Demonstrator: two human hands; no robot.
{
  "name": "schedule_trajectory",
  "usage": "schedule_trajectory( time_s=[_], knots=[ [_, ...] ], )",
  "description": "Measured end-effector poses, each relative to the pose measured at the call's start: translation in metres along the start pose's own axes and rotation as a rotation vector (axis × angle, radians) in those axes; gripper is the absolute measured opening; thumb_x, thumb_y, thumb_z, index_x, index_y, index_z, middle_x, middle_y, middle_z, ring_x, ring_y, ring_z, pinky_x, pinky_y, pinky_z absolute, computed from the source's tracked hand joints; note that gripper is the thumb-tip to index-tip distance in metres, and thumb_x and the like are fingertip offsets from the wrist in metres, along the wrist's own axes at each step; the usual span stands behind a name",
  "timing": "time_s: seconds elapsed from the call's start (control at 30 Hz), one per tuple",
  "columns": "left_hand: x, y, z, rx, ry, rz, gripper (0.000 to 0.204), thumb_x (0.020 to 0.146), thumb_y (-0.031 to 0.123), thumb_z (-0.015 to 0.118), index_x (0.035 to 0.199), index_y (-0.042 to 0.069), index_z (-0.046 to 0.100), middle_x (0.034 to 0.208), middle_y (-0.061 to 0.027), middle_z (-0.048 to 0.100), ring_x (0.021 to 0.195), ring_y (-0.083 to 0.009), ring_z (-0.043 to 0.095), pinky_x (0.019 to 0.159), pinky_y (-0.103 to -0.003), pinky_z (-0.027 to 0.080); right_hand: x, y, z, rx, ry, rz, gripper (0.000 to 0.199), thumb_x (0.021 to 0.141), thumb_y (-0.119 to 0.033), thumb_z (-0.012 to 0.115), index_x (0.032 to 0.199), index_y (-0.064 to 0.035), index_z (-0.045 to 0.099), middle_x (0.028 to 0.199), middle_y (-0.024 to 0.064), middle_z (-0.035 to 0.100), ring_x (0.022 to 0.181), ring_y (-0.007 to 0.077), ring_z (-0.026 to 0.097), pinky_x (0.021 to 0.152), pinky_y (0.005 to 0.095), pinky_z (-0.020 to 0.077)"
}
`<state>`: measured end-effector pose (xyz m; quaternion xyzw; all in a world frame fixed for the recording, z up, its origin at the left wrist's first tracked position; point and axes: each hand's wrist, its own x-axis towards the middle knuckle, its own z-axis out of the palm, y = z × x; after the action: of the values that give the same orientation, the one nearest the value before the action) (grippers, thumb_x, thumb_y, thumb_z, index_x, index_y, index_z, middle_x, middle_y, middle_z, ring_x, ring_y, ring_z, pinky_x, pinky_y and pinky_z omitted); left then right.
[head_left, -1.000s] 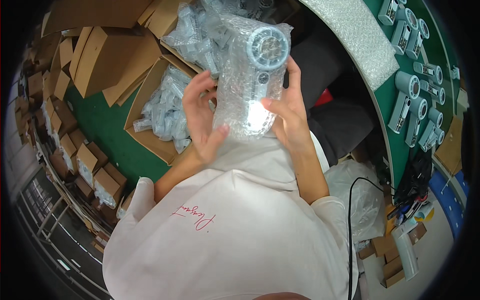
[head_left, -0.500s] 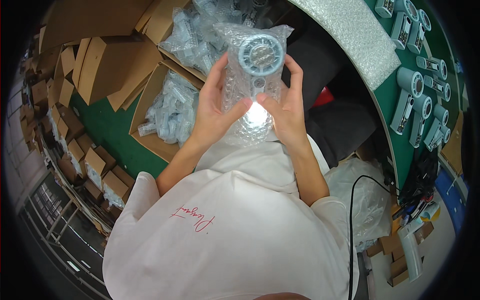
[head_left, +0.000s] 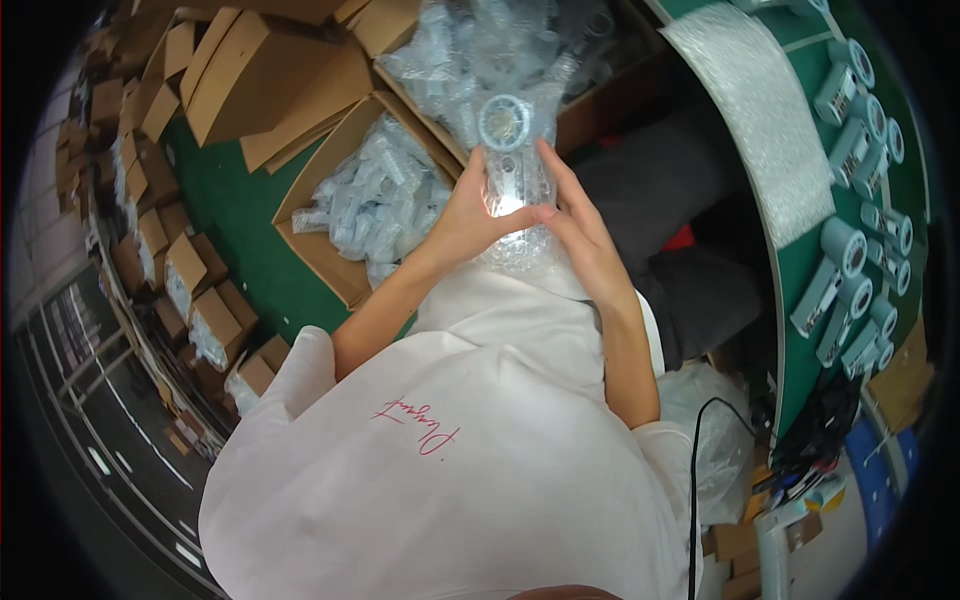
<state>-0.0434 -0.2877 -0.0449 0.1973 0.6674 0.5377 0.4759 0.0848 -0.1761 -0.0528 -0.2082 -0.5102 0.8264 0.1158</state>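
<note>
A light-blue handheld fan (head_left: 505, 123) with a round head sits inside a clear bubble-wrap bag (head_left: 522, 252), held upright in front of my chest. My left hand (head_left: 474, 212) grips its left side, the thumb stretched across the lower part of the bag. On the right side, my right hand (head_left: 582, 228) holds the bag with fingers along its edge, its thumb meeting the left thumb. A bright white glare on the wrap hides part of the fan's handle. Beyond it lies a pile of bubble-wrapped fans (head_left: 455, 60), partly behind the held one.
An open cardboard box (head_left: 300, 238) with wrapped fans (head_left: 375, 195) stands left of my hands. At right, a green table (head_left: 800, 285) carries several unwrapped light-blue fans (head_left: 845, 250) and a bubble-wrap sheet (head_left: 755, 105). A black cable (head_left: 693, 480) hangs beside my right arm.
The view has shifted, so boxes and table sit lower and further right. The bagged fan now appears smaller, near the pile. My left thumb has slid across toward the right thumb.
</note>
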Motion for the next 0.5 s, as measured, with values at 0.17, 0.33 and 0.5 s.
schedule_trajectory(
  time_s=[0.17,0.33,0.5],
  knots=[
    [-0.008,-0.055,-0.044,0.053,0.344,0.175,0.09,0.073,0.009,0.082,0.149,0.004,0.034,0.144,-0.0187,0.045,0.132,-0.0296,0.046,0.112,-0.04,0.035,0.002,-0.009,-0.006,0.039,-0.006,0.201,0.048,0.099,-0.01,0.048,0.145,0.0028,0.042,0.144,0.0191,0.048,0.128,0.0296,0.051,0.103,0.0365,0.0436],
    [-0.03,-0.133,-0.131,0.079,0.578,-0.036,0.083,0.074,0.008,0.081,0.146,0.01,0.041,0.141,-0.0194,0.048,0.125,-0.0284,0.05,0.108,-0.039,0.038,0.012,-0.011,-0.017,0.235,0.045,0.297,0.042,0.101,-0.012,0.048,0.14,0.0037,0.046,0.134,0.0217,0.054,0.12,0.0287,0.057,0.1,0.039,0.0472],
    [-0.033,-0.206,-0.184,-0.187,0.979,-0.161,0.083,0.074,0.008,0.081,0.146,0.008,0.041,0.14,-0.0215,0.048,0.125,-0.0309,0.049,0.106,-0.038,0.04,0.014,-0.008,-0.022,0.225,0.035,0.295,0.04,0.102,-0.013,0.048,0.138,0.0036,0.047,0.13,0.0217,0.056,0.116,0.0281,0.059,0.097,0.0398,0.0501]
  ],
)
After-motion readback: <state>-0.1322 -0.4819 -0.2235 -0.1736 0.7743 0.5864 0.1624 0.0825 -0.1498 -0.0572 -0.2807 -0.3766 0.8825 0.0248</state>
